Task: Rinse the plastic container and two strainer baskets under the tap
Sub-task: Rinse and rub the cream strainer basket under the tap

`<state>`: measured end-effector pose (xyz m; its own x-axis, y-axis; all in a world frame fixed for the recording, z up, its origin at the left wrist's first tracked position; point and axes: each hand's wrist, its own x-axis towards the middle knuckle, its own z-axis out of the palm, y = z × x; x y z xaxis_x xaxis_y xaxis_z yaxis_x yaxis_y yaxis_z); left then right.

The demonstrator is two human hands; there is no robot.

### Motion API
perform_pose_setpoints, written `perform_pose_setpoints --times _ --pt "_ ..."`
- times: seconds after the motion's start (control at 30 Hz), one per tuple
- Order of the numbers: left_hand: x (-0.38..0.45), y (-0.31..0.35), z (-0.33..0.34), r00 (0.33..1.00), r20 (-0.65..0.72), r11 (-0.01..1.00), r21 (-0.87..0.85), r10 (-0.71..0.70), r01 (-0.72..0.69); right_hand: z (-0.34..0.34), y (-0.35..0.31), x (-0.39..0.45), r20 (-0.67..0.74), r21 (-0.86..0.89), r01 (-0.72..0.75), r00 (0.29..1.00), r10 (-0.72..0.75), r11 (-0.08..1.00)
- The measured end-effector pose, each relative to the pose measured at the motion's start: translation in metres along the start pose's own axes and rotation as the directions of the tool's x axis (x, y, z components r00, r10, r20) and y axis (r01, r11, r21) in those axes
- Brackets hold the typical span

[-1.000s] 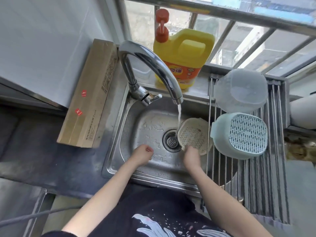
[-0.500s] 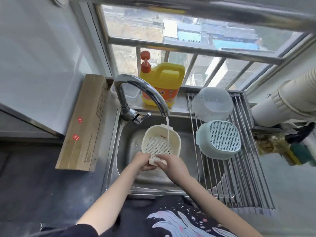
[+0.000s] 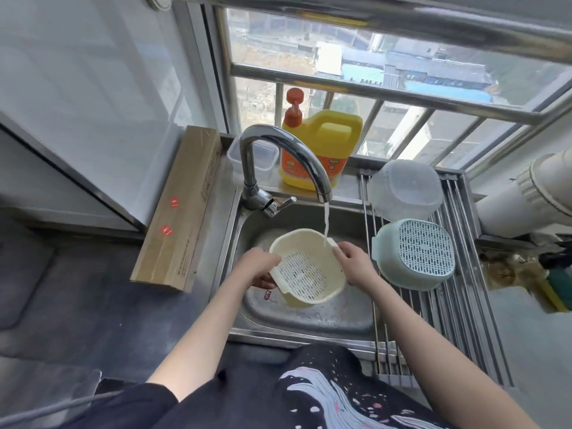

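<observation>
A cream strainer basket (image 3: pixel 305 275) is held over the steel sink (image 3: pixel 312 317), open side up and tilted toward me. My left hand (image 3: pixel 258 267) grips its left rim. My right hand (image 3: pixel 354 263) grips the right rim beside a small handle tab. Water runs from the chrome tap (image 3: pixel 288 156) and lands at the basket's far right rim. A pale blue strainer basket (image 3: pixel 416 257) lies upside down on the drying rack (image 3: pixel 458 329). Behind it, a translucent plastic container (image 3: pixel 405 190) also rests upside down.
A yellow detergent jug (image 3: pixel 322 150) with a red pump stands on the window sill. A small clear box (image 3: pixel 266 159) sits behind the tap. A long cardboard box (image 3: pixel 182 209) lies left of the sink. White pipes (image 3: pixel 532 196) run at right.
The cream basket was turned from on edge to open side up and lifted under the water stream. My left hand took hold of its rim. My view tilted up toward the window.
</observation>
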<state>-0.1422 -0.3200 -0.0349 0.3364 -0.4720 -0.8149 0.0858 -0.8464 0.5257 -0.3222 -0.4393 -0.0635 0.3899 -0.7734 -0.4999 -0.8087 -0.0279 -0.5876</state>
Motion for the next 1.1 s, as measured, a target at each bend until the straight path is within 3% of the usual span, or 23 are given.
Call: perform_pose_setpoints --times 0.17,0.33,0.5,0.77,0.97,1.1 --pt "0.004 -0.004 0.005 0.996 0.075 0.992 -0.121 0.055 -0.046 -0.008 0.003 -0.009 -0.003 0.066 -0.007 1.0 0.007 0.998" --pt "0.015 -0.018 0.013 0.988 0.002 0.982 -0.107 0.155 -0.154 -0.018 -0.006 -0.021 -0.072 0.25 -0.058 0.994 0.078 0.966" --pt "0.02 -0.024 0.034 0.987 0.078 0.981 -0.143 0.143 -0.131 -0.033 -0.019 -0.03 -0.25 0.018 0.052 0.967 -0.046 0.999" --pt "0.025 -0.016 0.055 0.985 0.123 0.961 -0.262 0.125 -0.09 -0.049 -0.036 -0.03 -0.253 -0.274 0.312 0.889 -0.382 0.909" --pt "0.027 0.003 0.059 0.978 0.077 0.943 -0.289 0.196 -0.166 -0.055 -0.025 -0.033 -0.386 -0.273 0.41 0.782 -0.489 0.87" --pt "0.02 0.017 0.054 0.922 -0.103 0.905 -0.179 0.372 -0.385 -0.057 -0.002 -0.029 -0.545 -0.108 0.345 0.764 -0.345 0.933"
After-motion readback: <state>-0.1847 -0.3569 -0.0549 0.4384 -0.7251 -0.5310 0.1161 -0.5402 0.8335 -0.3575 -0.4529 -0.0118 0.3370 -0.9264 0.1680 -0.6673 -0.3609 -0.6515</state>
